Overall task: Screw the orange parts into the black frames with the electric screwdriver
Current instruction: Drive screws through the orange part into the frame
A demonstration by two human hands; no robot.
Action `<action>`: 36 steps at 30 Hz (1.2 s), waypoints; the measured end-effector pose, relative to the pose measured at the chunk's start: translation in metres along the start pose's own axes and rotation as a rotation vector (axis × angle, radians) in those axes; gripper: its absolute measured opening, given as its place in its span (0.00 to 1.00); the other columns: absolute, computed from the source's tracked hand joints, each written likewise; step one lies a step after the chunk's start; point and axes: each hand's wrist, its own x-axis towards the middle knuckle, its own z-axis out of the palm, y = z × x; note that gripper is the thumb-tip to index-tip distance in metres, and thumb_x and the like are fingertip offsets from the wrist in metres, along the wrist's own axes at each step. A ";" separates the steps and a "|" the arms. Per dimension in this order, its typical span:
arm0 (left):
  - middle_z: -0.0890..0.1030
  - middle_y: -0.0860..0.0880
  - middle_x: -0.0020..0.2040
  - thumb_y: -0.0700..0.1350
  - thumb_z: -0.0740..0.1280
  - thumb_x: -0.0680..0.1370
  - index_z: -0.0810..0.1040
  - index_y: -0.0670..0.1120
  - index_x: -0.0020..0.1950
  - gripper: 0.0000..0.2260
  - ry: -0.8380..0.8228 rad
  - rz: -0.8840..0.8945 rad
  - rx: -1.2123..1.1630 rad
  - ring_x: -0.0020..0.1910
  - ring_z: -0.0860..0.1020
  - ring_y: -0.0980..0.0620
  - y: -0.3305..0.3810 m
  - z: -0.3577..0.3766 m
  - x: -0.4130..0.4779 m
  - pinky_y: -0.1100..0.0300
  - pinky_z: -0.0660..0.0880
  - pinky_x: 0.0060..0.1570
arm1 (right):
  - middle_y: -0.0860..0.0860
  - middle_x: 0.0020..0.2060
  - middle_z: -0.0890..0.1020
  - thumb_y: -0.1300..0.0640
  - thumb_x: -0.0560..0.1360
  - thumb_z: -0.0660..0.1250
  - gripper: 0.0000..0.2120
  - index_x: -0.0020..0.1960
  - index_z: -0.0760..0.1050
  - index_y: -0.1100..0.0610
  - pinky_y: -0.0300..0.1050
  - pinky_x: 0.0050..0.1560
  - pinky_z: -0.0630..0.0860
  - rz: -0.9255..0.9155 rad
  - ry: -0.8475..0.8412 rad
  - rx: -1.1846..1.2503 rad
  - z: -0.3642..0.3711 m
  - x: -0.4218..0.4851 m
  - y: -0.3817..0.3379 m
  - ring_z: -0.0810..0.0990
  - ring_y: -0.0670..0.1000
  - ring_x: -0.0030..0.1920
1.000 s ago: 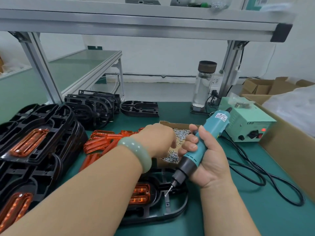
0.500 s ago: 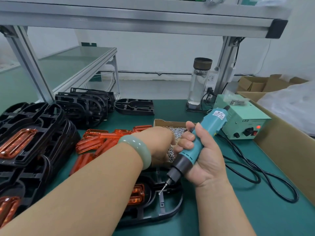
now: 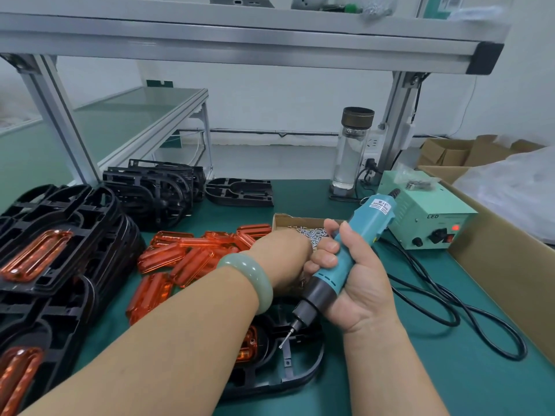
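- Head view: right hand point(image 3: 360, 295) grips the teal electric screwdriver point(image 3: 362, 232), its bit tilted down over the black oval plastic frame point(image 3: 300, 376).
- A translucent orange part point(image 3: 247, 346) sits in that frame.
- Left hand point(image 3: 282, 259) is over the cardboard screw box point(image 3: 288, 220); its fingers are hidden, so I cannot tell their state.

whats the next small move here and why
Probably pinch one of the small silver screws from the cardboard box and seat it on the bit. The left hand is over that box, fingers hidden, while the right hand grips the teal electric screwdriver with its bit raised above the black plastic frame holding an orange clear part.
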 end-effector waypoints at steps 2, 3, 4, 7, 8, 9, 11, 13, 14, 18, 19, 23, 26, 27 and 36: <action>0.70 0.51 0.30 0.41 0.63 0.74 0.68 0.49 0.32 0.11 0.023 -0.019 0.001 0.35 0.72 0.47 0.000 0.000 -0.003 0.57 0.70 0.38 | 0.47 0.27 0.70 0.54 0.68 0.68 0.09 0.47 0.74 0.55 0.36 0.26 0.70 0.003 -0.006 0.006 0.000 0.000 0.000 0.68 0.43 0.22; 0.69 0.51 0.30 0.41 0.63 0.74 0.66 0.49 0.31 0.12 0.039 -0.034 -0.014 0.35 0.71 0.47 0.001 -0.001 -0.003 0.58 0.68 0.38 | 0.47 0.27 0.70 0.54 0.68 0.68 0.09 0.47 0.74 0.55 0.36 0.26 0.70 0.002 -0.005 0.006 0.000 0.000 0.000 0.68 0.43 0.22; 0.68 0.51 0.30 0.41 0.63 0.74 0.66 0.50 0.31 0.13 0.053 -0.047 -0.029 0.35 0.71 0.47 0.000 -0.001 -0.005 0.58 0.67 0.38 | 0.47 0.27 0.70 0.54 0.68 0.68 0.10 0.47 0.74 0.55 0.37 0.26 0.70 0.001 -0.003 0.005 0.000 0.000 0.000 0.68 0.43 0.23; 0.71 0.51 0.32 0.40 0.62 0.75 0.70 0.48 0.35 0.09 0.101 -0.085 -0.075 0.37 0.71 0.47 0.002 -0.002 -0.008 0.58 0.67 0.39 | 0.47 0.27 0.69 0.54 0.68 0.68 0.10 0.48 0.74 0.55 0.37 0.26 0.69 -0.008 -0.001 0.001 0.001 0.001 0.002 0.68 0.44 0.23; 0.71 0.50 0.34 0.40 0.62 0.75 0.71 0.48 0.37 0.07 0.122 -0.091 -0.096 0.37 0.71 0.47 0.003 -0.003 -0.009 0.58 0.67 0.39 | 0.47 0.27 0.69 0.54 0.68 0.68 0.10 0.48 0.74 0.56 0.37 0.26 0.70 -0.010 -0.002 0.003 0.001 0.001 0.002 0.68 0.44 0.23; 0.71 0.50 0.34 0.40 0.62 0.75 0.72 0.48 0.39 0.06 0.136 -0.096 -0.118 0.38 0.71 0.47 0.003 -0.004 -0.010 0.58 0.67 0.40 | 0.48 0.27 0.69 0.54 0.68 0.68 0.10 0.48 0.74 0.56 0.37 0.26 0.70 -0.011 -0.002 0.006 0.001 0.001 0.002 0.68 0.44 0.23; 0.72 0.50 0.34 0.41 0.62 0.74 0.74 0.49 0.41 0.04 0.149 -0.102 -0.168 0.38 0.71 0.48 0.004 -0.007 -0.014 0.59 0.67 0.40 | 0.48 0.27 0.70 0.54 0.68 0.67 0.10 0.47 0.74 0.56 0.37 0.26 0.71 -0.013 -0.006 0.014 0.001 0.000 0.002 0.68 0.44 0.23; 0.74 0.50 0.36 0.41 0.63 0.75 0.75 0.49 0.41 0.04 0.159 -0.098 -0.230 0.39 0.72 0.48 0.004 -0.008 -0.018 0.60 0.66 0.40 | 0.48 0.27 0.70 0.54 0.69 0.67 0.09 0.47 0.74 0.56 0.37 0.26 0.70 -0.016 -0.009 0.017 0.001 0.000 0.001 0.69 0.44 0.22; 0.75 0.50 0.37 0.42 0.63 0.75 0.76 0.50 0.42 0.05 0.173 -0.095 -0.271 0.40 0.73 0.48 0.004 -0.008 -0.020 0.60 0.66 0.40 | 0.48 0.27 0.70 0.55 0.69 0.67 0.09 0.47 0.74 0.57 0.37 0.26 0.70 -0.016 -0.011 0.017 0.001 -0.001 0.001 0.69 0.44 0.22; 0.75 0.51 0.38 0.43 0.64 0.77 0.81 0.50 0.46 0.06 0.262 -0.130 -0.487 0.43 0.76 0.51 0.001 -0.006 -0.023 0.65 0.63 0.38 | 0.48 0.26 0.70 0.55 0.70 0.66 0.09 0.48 0.74 0.56 0.36 0.27 0.70 -0.014 -0.007 0.005 0.002 -0.001 0.001 0.69 0.44 0.22; 0.75 0.51 0.37 0.43 0.64 0.77 0.82 0.49 0.47 0.07 0.278 -0.137 -0.524 0.42 0.75 0.53 0.000 -0.006 -0.023 0.66 0.62 0.37 | 0.48 0.26 0.70 0.54 0.69 0.67 0.09 0.48 0.74 0.56 0.36 0.27 0.70 -0.014 -0.003 -0.001 0.002 -0.001 0.001 0.69 0.44 0.22; 0.82 0.50 0.44 0.45 0.63 0.79 0.83 0.50 0.53 0.10 0.293 -0.170 -0.654 0.44 0.78 0.53 0.001 -0.006 -0.022 0.64 0.69 0.43 | 0.48 0.27 0.70 0.54 0.69 0.67 0.10 0.48 0.74 0.56 0.37 0.26 0.70 -0.010 -0.004 -0.007 0.001 -0.002 0.002 0.69 0.44 0.22; 0.83 0.51 0.47 0.44 0.62 0.79 0.83 0.50 0.55 0.10 0.301 -0.226 -0.776 0.44 0.79 0.54 -0.001 -0.005 -0.022 0.67 0.71 0.42 | 0.48 0.27 0.70 0.54 0.69 0.67 0.10 0.49 0.74 0.56 0.37 0.26 0.71 -0.014 -0.006 -0.010 0.001 -0.002 0.002 0.69 0.44 0.23; 0.82 0.52 0.44 0.43 0.63 0.79 0.83 0.50 0.54 0.10 0.312 -0.245 -0.843 0.39 0.77 0.57 -0.001 -0.005 -0.022 0.70 0.71 0.38 | 0.48 0.27 0.70 0.54 0.69 0.67 0.10 0.48 0.74 0.57 0.36 0.26 0.70 -0.016 -0.009 -0.010 0.000 -0.002 0.002 0.69 0.44 0.23; 0.78 0.48 0.32 0.34 0.67 0.73 0.82 0.47 0.43 0.09 0.397 -0.435 -1.532 0.33 0.73 0.52 -0.001 -0.011 -0.032 0.64 0.72 0.32 | 0.48 0.26 0.70 0.54 0.69 0.67 0.10 0.48 0.74 0.57 0.36 0.26 0.70 -0.025 -0.016 -0.032 0.000 -0.001 0.001 0.69 0.44 0.22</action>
